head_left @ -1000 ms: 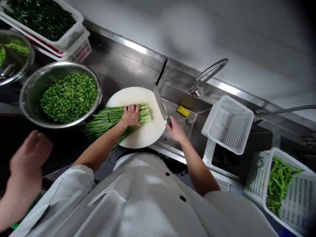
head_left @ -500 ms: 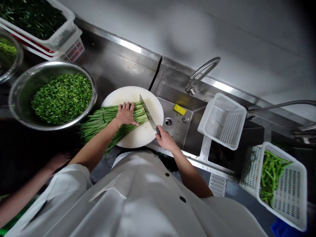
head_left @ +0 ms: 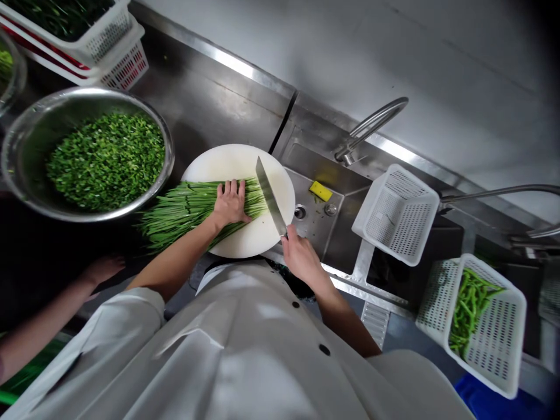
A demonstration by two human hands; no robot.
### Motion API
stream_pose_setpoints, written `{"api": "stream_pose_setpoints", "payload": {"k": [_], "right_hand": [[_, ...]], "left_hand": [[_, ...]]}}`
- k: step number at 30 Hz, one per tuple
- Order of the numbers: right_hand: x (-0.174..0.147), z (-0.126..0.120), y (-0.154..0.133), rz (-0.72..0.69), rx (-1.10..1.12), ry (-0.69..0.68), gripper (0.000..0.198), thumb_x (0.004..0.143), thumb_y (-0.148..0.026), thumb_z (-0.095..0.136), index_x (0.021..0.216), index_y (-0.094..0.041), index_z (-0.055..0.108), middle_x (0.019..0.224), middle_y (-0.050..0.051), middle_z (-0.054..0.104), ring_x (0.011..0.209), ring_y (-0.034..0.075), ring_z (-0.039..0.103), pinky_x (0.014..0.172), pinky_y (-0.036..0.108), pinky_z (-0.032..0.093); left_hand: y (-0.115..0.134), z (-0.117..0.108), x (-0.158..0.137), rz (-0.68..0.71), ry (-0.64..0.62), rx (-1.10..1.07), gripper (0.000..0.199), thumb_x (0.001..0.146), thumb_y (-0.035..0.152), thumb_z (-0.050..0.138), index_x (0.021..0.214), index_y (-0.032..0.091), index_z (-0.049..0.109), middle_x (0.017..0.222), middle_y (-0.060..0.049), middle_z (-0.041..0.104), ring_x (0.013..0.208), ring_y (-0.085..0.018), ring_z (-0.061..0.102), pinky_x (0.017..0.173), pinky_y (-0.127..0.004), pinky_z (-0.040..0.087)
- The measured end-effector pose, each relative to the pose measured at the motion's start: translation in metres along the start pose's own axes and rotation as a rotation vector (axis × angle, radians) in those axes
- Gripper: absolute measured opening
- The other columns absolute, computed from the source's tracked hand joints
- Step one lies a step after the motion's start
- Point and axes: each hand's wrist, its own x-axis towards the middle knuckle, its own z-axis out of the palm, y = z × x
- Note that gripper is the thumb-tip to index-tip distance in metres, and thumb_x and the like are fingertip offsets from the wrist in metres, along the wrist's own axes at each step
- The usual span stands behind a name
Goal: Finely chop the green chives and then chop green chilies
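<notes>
My left hand [head_left: 230, 202] lies flat, fingers spread, on top of a thick bundle of garlic chives [head_left: 184, 210], holding it against a round white cutting board [head_left: 251, 245]. The pale cut ends of the chives point right, and the leafy ends hang past the board's left edge. In my right hand [head_left: 301, 254] is a kitchen knife [head_left: 270, 195], its dark handle mostly hidden by the fingers. The blade slants up and left over the board, just right of the pale ends. Whether its edge touches them I cannot tell.
A steel bowl [head_left: 168, 169] of chopped greens stands left of the board. Beyond it are stacked white baskets [head_left: 126, 64]. To the right come a sink [head_left: 312, 236] with a yellow sponge [head_left: 321, 191], a tap [head_left: 371, 125], and white baskets [head_left: 394, 204]. Another person's hand [head_left: 105, 268] reaches in at lower left.
My left hand has slid a little right along the chives. The knife blade has moved away from the pale ends and shows more of its flat side. The whole view has shifted slightly.
</notes>
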Motion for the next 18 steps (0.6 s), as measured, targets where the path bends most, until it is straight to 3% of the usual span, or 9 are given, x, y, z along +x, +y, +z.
{"api": "stream_pose_setpoints", "payload": {"k": [13,18], "right_hand": [[0.034,-0.049,-0.045,0.184,-0.224,-0.277,0.028,0.101,-0.012,0.038,0.129,-0.009,0.043,0.106,0.021,0.072,0.103,0.033,0.073,0.084,0.038,0.05],[0.06,-0.044,-0.042,0.154,-0.252,-0.319,0.025,0.103,-0.015,0.039,0.128,-0.011,0.041,0.106,0.021,0.071,0.103,0.031,0.073,0.084,0.037,0.051]], "left_hand": [[0.001,-0.005,-0.001,0.039,0.022,0.0,0.133,0.064,0.066,0.082,0.163,0.001,0.02,0.16,-0.032,0.034,0.145,-0.046,0.032,0.122,-0.056,0.017],[0.001,-0.006,0.0,0.058,-0.003,-0.028,0.131,0.066,0.064,0.08,0.163,0.0,0.02,0.161,-0.032,0.033,0.146,-0.047,0.031,0.122,-0.056,0.016]]}}
